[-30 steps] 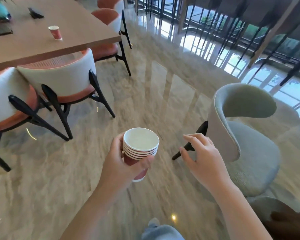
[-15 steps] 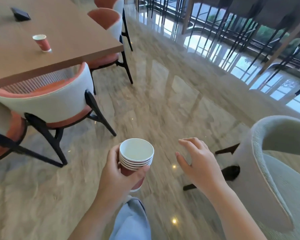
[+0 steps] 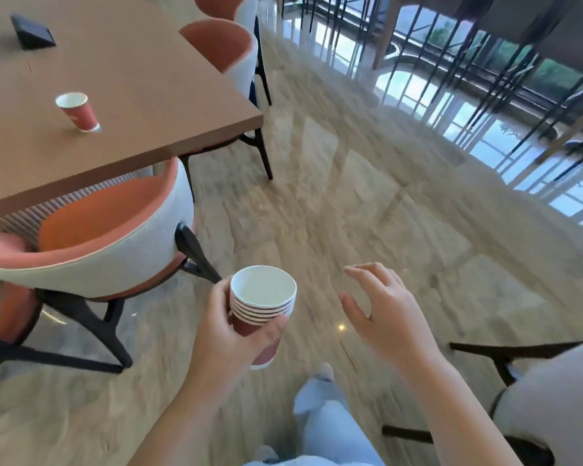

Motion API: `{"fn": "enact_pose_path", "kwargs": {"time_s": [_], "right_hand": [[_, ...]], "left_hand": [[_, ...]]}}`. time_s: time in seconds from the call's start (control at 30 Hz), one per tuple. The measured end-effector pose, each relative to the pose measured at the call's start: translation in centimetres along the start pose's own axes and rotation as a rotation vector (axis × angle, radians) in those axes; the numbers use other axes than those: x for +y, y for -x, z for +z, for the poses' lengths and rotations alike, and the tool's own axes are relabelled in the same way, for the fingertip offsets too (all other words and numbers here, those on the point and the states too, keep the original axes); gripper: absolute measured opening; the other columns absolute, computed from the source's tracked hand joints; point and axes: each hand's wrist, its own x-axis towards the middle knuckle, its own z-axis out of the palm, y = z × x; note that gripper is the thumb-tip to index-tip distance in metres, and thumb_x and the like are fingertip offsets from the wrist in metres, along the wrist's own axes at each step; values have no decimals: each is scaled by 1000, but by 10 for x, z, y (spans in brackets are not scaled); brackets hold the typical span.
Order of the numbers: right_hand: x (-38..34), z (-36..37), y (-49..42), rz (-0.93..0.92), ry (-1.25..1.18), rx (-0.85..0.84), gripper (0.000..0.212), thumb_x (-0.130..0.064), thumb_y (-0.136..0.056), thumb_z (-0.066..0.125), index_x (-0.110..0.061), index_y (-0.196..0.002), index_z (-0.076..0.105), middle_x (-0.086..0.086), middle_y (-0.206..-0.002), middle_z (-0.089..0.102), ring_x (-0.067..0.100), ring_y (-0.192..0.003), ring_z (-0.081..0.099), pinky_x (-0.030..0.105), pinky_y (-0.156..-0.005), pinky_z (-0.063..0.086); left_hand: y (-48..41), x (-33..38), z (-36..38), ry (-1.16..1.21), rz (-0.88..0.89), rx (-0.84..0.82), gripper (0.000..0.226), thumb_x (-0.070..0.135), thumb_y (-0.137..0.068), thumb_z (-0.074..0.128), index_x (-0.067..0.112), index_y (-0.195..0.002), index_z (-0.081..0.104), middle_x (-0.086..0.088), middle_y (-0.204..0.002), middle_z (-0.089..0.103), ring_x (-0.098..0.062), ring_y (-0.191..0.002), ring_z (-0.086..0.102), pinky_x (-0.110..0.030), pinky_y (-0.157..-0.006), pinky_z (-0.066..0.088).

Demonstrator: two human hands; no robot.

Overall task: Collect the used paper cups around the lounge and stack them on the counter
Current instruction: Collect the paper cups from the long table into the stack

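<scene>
**Stack (image 3: 261,307) in the left hand (image 3: 229,334), one cup (image 3: 78,111) on the table (image 3: 142,72)**

The left hand curls round the stack, thumb across the near side of the red wall. The stack is several nested paper cups. Their rolled white rims band one above another, the mouth is round and white inside, and the body tapers to a white foot.

The right hand (image 3: 387,317) holds nothing. It hovers just right of the stack, apart from it, with fingers spread and gently bent.

Far up and left of the left hand, the cup stands alone on the smooth brown table, red with a white rim. Between it and the left hand sits a chair (image 3: 91,250) tucked at the table's edge. It has a curved shell that is pale and woven outside and padded orange inside, on black legs.

Under both hands lies a glossy floor (image 3: 317,213) of veined beige stone.
</scene>
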Motion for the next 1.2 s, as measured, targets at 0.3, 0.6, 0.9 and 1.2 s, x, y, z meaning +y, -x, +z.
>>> {"fn": "enact_pose_path", "kwargs": {"time_s": [0.3,0.6,0.9,1.2], "right_hand": [[36,20,-191,-103,-1,-53,34,-19,-84,61,-8,-117,59,5,-112,61,26,-106,53,31,-86,40],[38,15,-376,-273,-48,-106,33,-19,-83,62,-7,-114,60,7,-109,61,29,-103,54,38,-85,45],[19,61,-479,-365,-49,-210,33,-22,-85,61,-10,-115,59,3,-110,61,24,-105,54,35,-87,44],[-66,115,-622,-585,31,-278,32,-20,-84,60,-10,-114,59,4,-110,60,28,-103,54,35,-84,43]], "left_hand": [[-168,18,29,-1,24,128,70,55,-42,77,36,-104,51,14,-108,62,-2,-101,59,-31,-89,48],[-303,58,48,-114,57,273,70,57,-43,74,39,-106,48,17,-107,60,3,-100,58,-18,-83,45],[-393,49,16,-56,-34,411,74,56,-42,73,37,-109,48,29,-103,61,14,-96,55,-5,-76,42],[-517,30,-55,65,-54,567,69,54,-42,77,41,-104,49,22,-103,63,4,-98,59,-27,-88,48]]}}
